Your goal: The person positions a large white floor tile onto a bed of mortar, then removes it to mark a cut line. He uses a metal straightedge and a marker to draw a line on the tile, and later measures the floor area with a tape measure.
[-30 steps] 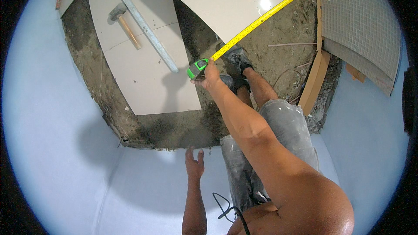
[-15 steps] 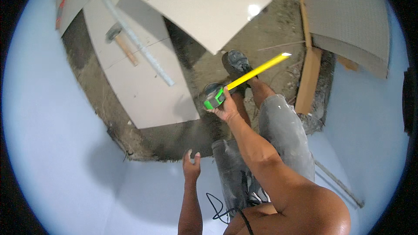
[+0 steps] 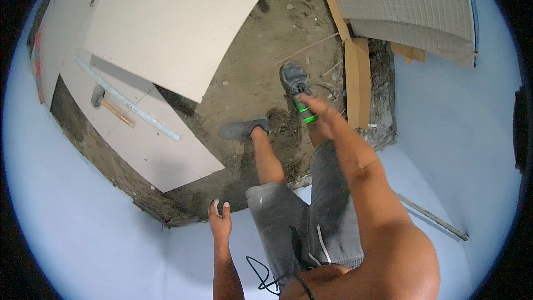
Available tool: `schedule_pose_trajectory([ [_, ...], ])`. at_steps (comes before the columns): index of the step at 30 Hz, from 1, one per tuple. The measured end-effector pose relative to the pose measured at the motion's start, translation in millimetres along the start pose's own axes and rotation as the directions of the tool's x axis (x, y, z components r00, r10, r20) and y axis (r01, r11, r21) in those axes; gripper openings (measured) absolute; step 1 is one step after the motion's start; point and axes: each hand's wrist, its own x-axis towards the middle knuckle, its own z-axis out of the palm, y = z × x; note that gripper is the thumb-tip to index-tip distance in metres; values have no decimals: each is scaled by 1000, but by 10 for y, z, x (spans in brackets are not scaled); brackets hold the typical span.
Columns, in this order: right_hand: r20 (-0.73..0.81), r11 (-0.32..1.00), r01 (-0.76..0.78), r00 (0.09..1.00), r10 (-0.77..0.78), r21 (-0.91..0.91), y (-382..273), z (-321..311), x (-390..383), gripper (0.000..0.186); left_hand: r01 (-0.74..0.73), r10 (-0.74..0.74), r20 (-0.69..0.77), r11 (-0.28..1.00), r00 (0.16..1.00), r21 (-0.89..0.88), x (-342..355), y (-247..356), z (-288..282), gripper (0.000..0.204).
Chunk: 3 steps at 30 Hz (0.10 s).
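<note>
My right hand (image 3: 321,114) is closed round a green and black tape measure (image 3: 306,112), held out over my right shoe. No yellow blade shows from it at this moment; the fingers cover part of the case. Off to the left, my left hand (image 3: 220,221) hangs near the wall with thumb and fingers apart, holding nothing. Ahead of that hand lie large pale floor tiles (image 3: 183,164). A rubber mallet (image 3: 114,108) with a wooden handle rests on them, beside a long pale metal bar (image 3: 136,103). Another big tile (image 3: 177,22) sits raised and skewed across them.
Bare sandy ground (image 3: 250,61) lies under my feet. Along the right run cardboard strips (image 3: 357,80) and a large ribbed grey sheet (image 3: 405,3). Pale blue walls (image 3: 72,178) close in on both sides and behind. A thin pole (image 3: 436,218) leans at the lower right.
The yellow blade, extended before, no longer shows. My right hand has moved right with the tape measure. My feet have stepped apart, and the view has shifted to the right.
</note>
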Motion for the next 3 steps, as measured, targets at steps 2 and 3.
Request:
schedule_pose_trajectory([
  [2,-156,943,151,966,-204,-297,113,-860,391,56,17,-22,49,996,999,93,0,347,29,54],
  [3,-228,843,177,916,-329,-507,191,-1320,569,59,23,-33,70,990,997,138,-7,547,57,54],
])
